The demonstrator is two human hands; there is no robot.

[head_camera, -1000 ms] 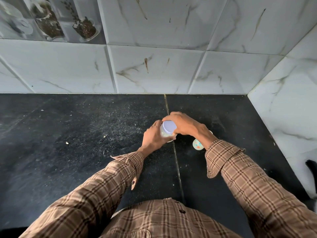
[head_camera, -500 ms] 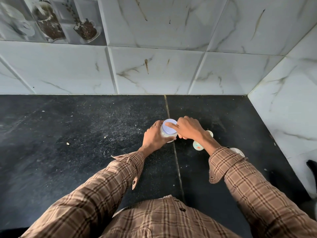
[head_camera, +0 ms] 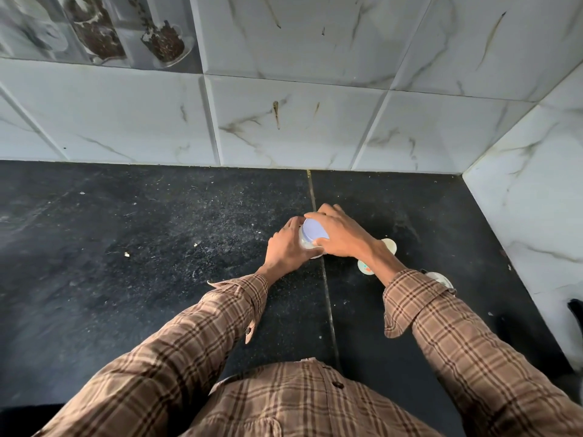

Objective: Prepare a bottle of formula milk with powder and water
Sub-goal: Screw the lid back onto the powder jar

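A small clear jar with a pale lilac lid (head_camera: 312, 232) stands on the black counter (head_camera: 157, 247) near its middle seam. My left hand (head_camera: 288, 247) wraps around the jar's body from the left. My right hand (head_camera: 342, 236) grips the lid from the right and above. White contents show through the jar's side below the lid. Behind my right wrist lies a small pale baby bottle (head_camera: 366, 267), mostly hidden by my forearm.
A round cream-coloured piece (head_camera: 389, 245) sits just right of my right hand. Another pale object (head_camera: 440, 279) peeks out by my right cuff. Marble-tiled walls close the back and right side. A dark object (head_camera: 575, 310) is at the right edge.
My right hand has shifted around the lid, fingers first over the top, then on its rim, now gripping it again. The jar and my left hand stay in place.
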